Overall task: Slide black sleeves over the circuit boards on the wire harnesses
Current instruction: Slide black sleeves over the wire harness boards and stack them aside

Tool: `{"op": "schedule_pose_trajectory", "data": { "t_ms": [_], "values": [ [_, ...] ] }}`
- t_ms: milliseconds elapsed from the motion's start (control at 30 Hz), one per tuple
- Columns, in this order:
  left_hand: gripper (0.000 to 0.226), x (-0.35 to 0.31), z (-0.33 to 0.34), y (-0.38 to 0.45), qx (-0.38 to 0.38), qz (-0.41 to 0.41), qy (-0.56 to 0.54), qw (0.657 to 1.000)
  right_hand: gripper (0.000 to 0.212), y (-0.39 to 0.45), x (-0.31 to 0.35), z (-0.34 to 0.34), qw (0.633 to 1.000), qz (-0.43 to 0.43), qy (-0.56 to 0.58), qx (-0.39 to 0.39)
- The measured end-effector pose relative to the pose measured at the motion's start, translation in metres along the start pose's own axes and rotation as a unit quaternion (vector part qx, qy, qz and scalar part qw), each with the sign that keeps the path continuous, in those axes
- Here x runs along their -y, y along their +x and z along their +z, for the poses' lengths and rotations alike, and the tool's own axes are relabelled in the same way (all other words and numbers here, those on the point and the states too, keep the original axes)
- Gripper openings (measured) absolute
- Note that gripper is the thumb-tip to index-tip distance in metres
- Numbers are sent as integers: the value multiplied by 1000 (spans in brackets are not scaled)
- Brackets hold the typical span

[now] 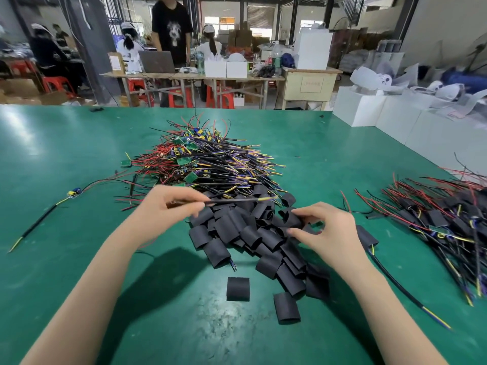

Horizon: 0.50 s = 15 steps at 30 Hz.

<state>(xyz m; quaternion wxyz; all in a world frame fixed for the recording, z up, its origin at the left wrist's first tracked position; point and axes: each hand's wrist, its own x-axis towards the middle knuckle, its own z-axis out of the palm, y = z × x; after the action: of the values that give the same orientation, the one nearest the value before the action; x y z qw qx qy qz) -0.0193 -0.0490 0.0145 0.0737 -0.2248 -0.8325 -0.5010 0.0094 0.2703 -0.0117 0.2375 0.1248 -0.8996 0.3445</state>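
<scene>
My left hand (168, 206) pinches the black cable of one wire harness (237, 199), whose yellow tips point right above the sleeve heap. My right hand (325, 233) has its fingers curled onto a black sleeve (295, 219) at the right edge of the heap of flat black sleeves (250, 241). Behind it lies a big pile of bare harnesses with green circuit boards (200, 162). At the right sits a pile of harnesses with sleeves on them (437, 222).
Two loose sleeves (238, 289) lie near me on the green table (66, 159). A single harness (47, 217) lies at the left. White boxes (395, 114) line the right edge. People work at tables beyond the far edge.
</scene>
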Motion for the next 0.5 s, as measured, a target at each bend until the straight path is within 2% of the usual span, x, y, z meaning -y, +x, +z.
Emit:
{"op": "schedule_pose_trajectory", "data": {
  "t_ms": [200,500],
  "values": [
    [22,10,17,-12,45,-33,-2,998,28,-2,4,1,999,-21,30,-18],
    [20,18,22,-13,45,-45,0,998,33,-2,3,-1,995,-81,50,2]
  ]
}}
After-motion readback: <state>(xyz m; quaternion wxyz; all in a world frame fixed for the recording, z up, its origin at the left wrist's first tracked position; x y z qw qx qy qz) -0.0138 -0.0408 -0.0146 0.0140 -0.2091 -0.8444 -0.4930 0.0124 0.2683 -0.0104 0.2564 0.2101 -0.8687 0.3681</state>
